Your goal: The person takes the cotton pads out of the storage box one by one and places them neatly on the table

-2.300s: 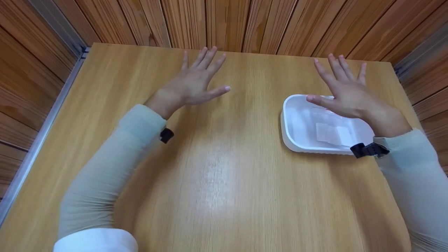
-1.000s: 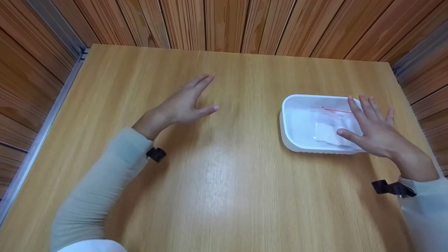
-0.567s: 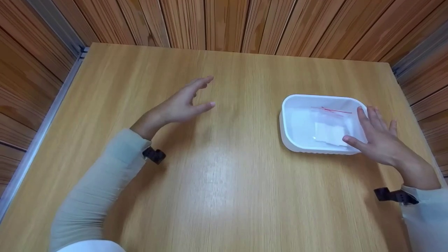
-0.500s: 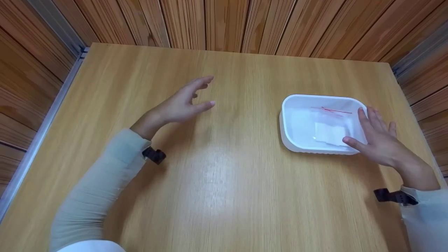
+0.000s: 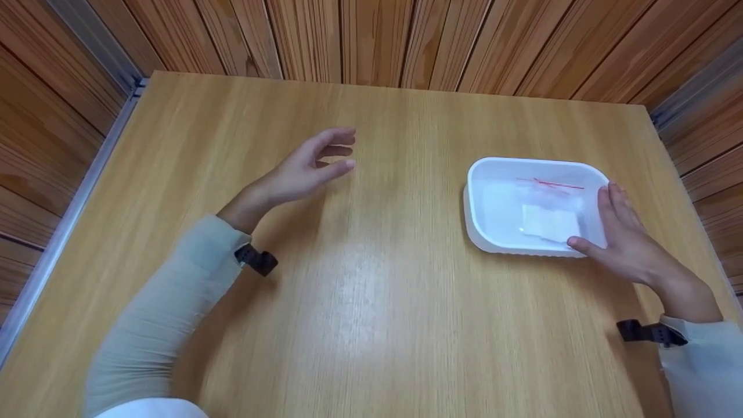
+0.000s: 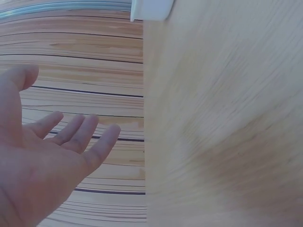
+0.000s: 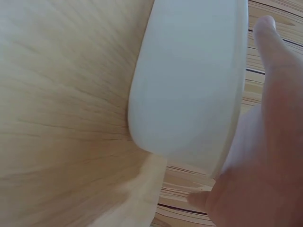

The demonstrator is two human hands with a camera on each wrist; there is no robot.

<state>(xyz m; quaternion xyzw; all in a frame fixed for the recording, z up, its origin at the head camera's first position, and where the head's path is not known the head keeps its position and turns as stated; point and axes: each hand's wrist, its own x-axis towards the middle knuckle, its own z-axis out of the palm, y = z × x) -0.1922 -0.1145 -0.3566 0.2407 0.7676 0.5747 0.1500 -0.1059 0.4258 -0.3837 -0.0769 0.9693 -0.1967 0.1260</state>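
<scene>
A white plastic tub (image 5: 499,200) with rounded corners stands at the right of the table. In it lies a clear plastic bag (image 5: 551,220) with a red line along its top and white squarish content. My right hand (image 5: 630,244) is at the tub's right end, fingers fairly straight along the outside and thumb over the near corner of the rim. In the right wrist view the palm is right at the rim and most fingers are hidden. To the left, my left hand (image 5: 305,165) hovers over the table with nothing in it, fingers loosely bent and thumb apart.
The wooden table (image 5: 360,325) has a pale grain and casts back a bright reflection. Wood-plank walls (image 5: 371,40) enclose its back and sides, and a metal rail (image 5: 64,226) runs down the left edge. Dark wrist cameras (image 5: 650,334) stick out at both cuffs.
Both hands came back from the far side. My right hand moved down to the tub's right end, its fingers drawing closer to the wall. My left fingers bent a little. The tub has stayed put.
</scene>
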